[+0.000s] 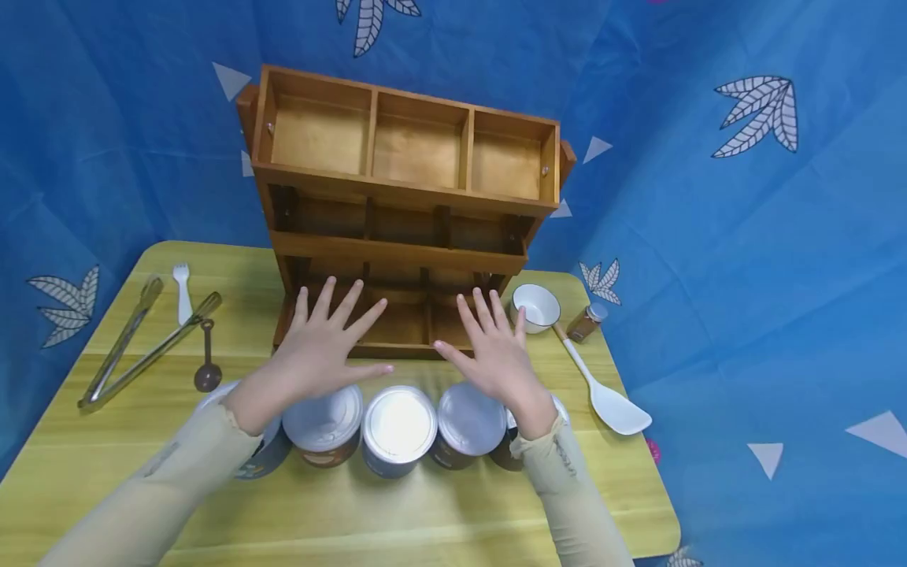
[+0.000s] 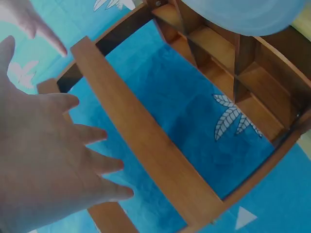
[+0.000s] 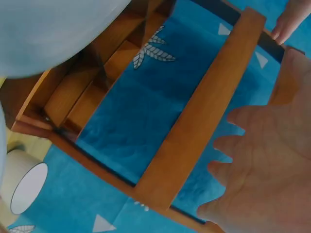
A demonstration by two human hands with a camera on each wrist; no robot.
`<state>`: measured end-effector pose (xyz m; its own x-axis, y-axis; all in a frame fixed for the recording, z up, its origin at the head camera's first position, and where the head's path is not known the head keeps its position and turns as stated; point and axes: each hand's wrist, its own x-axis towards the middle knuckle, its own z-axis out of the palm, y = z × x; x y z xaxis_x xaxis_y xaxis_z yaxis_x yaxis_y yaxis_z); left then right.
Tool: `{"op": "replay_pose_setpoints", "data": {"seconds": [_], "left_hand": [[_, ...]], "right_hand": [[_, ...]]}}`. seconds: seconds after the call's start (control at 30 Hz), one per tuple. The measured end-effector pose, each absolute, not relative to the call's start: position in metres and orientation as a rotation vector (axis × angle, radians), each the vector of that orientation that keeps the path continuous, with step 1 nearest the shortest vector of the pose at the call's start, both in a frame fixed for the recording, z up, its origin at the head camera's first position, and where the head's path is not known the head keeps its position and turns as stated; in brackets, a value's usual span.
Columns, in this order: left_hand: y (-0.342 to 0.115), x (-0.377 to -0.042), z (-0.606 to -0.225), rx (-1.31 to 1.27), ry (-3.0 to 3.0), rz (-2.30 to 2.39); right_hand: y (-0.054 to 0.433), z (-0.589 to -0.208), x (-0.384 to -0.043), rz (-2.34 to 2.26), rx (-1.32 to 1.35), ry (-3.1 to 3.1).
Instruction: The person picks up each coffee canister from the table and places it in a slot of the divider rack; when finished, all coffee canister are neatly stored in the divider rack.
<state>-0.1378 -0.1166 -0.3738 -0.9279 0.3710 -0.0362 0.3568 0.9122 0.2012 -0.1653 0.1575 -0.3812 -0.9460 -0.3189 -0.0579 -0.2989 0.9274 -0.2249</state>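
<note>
My left hand (image 1: pixel 319 350) and right hand (image 1: pixel 497 354) are spread with straight fingers, holding nothing. In the head view both hover above a row of several lidded cans, in front of a three-tier wooden rack (image 1: pixel 407 187). Below my left hand is a can (image 1: pixel 323 419) with a grey lid. Between the hands stands a can (image 1: pixel 399 425) with a bright silvery lid; another can (image 1: pixel 468 421) is partly under my right hand. The rack's wooden bar (image 2: pixel 146 131) passes beyond the left fingers in the left wrist view. In the right wrist view, another stretch of bar (image 3: pixel 204 111) lies beside the right fingers.
Left on the table (image 1: pixel 340 528) lie metal tongs (image 1: pixel 120 354), a white fork (image 1: pixel 183 295) and a brown scoop (image 1: pixel 208 370). To the right are a white bowl (image 1: pixel 536 305), a white spatula (image 1: pixel 616 405) and a small jar (image 1: pixel 586 323). A blue patterned cloth (image 1: pixel 708 260) hangs behind.
</note>
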Motion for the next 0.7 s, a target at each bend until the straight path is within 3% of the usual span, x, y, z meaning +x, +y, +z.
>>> {"op": "replay_pose_setpoints", "data": {"seconds": [0.2, 0.4, 0.57, 0.7], "left_hand": [[-0.178, -0.092, -0.385, 0.443, 3.078, 0.602], [-0.244, -0.036, -0.45, 0.134, 3.084, 1.26], [-0.249, -0.01, -0.51, -0.027, 2.88, 1.665], [-0.242, -0.008, -0.535, -0.158, 2.756, 1.757]], "right_hand": [[0.176, -0.38, -0.193, -0.369, -0.49, 3.011], [0.199, -0.38, -0.234, -0.539, -0.495, 3.311], [0.205, -0.39, -0.258, -0.626, -0.515, 3.535], [0.201, -0.399, -0.268, -0.656, -0.57, 3.661]]}}
